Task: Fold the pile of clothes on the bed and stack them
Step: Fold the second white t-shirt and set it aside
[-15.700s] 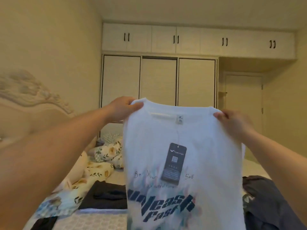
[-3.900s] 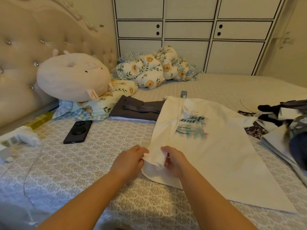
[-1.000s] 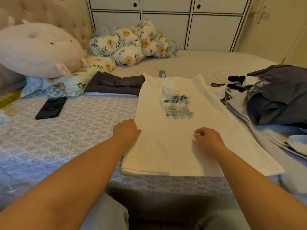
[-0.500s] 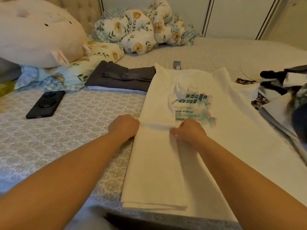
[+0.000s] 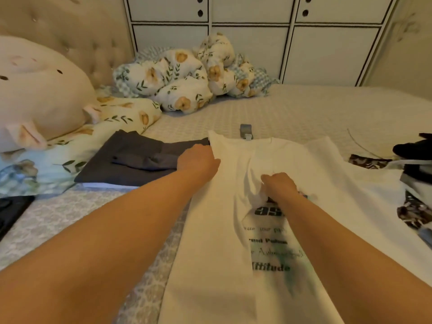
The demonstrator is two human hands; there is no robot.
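My left hand [image 5: 198, 160] lay on the shirt's [image 5: 233, 230] left edge near the shoulder, fingers curled at the fabric; my right hand [image 5: 279, 184] pinched a fold mid-chest. I judged both should draw the fold flat and straight. The shirt stretched under both hands; folded dark clothes [image 5: 131, 164] sat just left, the unfolded pile [image 5: 413, 174] right.

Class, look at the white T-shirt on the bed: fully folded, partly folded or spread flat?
Partly folded. The white T-shirt has its left side turned over the body, while its right side lies spread out.
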